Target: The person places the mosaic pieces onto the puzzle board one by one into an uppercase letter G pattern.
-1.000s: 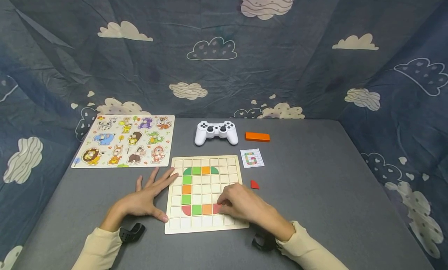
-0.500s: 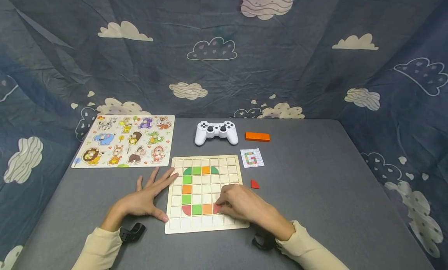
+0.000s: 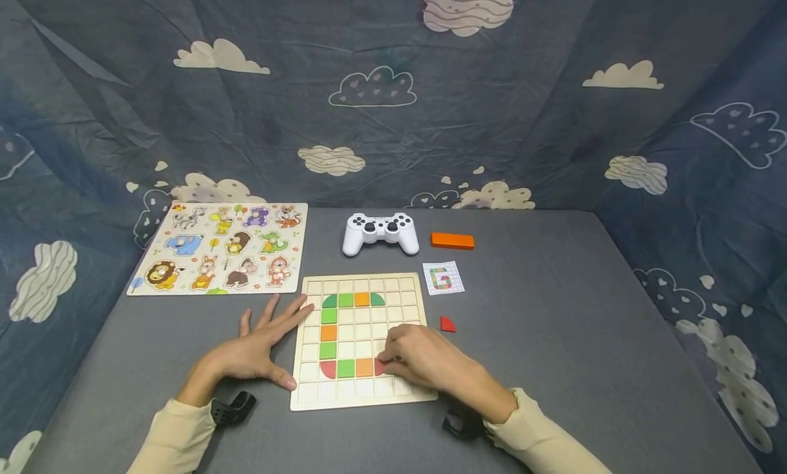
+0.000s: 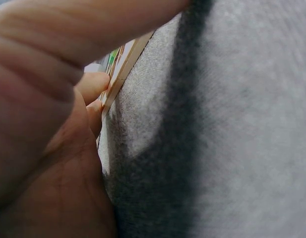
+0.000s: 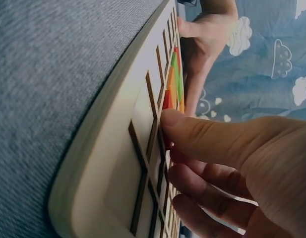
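Note:
A wooden grid board (image 3: 344,392) lies on the table, with green, orange and red tiles set in a C-like outline. My right hand (image 3: 424,354) pinches a red quarter-circle tile (image 3: 380,367) at the right end of the lower row; the fingers partly cover it. In the right wrist view, the thumb and bent fingers meet at this red tile (image 5: 167,99). My left hand (image 3: 255,351) is spread at the board's left edge, thumb and fingertips touching it. A loose red quarter-circle tile (image 3: 447,324) lies right of the board.
A small card with a coloured G pattern (image 3: 443,278) lies beyond the loose tile. Farther back are a white game controller (image 3: 380,233) and an orange block (image 3: 452,241). An animal puzzle board (image 3: 218,248) occupies the back left.
My right fingertips have shifted very slightly left over the red tile, covering it a bit differently. The left hand and the board stay where they were.

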Available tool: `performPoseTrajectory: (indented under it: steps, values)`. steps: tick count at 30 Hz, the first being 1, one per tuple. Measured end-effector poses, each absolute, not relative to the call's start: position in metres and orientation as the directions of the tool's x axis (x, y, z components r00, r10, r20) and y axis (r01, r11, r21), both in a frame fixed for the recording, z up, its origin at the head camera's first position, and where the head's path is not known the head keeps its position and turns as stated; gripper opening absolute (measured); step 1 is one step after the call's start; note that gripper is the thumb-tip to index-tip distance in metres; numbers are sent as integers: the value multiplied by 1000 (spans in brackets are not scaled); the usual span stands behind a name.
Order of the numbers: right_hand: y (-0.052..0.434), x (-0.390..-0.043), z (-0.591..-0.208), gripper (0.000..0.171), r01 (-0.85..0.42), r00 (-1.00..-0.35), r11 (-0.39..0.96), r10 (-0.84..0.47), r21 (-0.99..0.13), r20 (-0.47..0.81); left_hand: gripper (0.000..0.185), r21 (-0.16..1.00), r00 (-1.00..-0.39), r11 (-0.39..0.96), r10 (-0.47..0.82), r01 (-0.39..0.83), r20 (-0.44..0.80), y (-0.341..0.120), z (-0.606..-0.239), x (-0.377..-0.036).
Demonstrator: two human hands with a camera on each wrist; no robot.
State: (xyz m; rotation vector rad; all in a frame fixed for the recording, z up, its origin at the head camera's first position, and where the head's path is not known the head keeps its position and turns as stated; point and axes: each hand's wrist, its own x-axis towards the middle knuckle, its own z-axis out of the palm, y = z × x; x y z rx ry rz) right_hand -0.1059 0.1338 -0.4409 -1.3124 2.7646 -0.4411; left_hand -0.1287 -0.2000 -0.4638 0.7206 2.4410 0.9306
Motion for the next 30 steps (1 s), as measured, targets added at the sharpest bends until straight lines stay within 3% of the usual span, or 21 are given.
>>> performPoseTrajectory:
  steps: [12,20,30]
  values:
    - [134,-108,-442,17,-711,-664,615,-747,-341,36,127,701,-771,632,609,330,-187,-199,-463,-129]
    - [147,-110,-435,18,-722,-641,572,-765,-389,65,127,703,-774,635,604,321,-192,-200,-466,-129]
    - [202,-105,-417,28,-617,-723,629,-690,-474,27,127,709,-772,629,607,320,-189,-201,-466,-129]
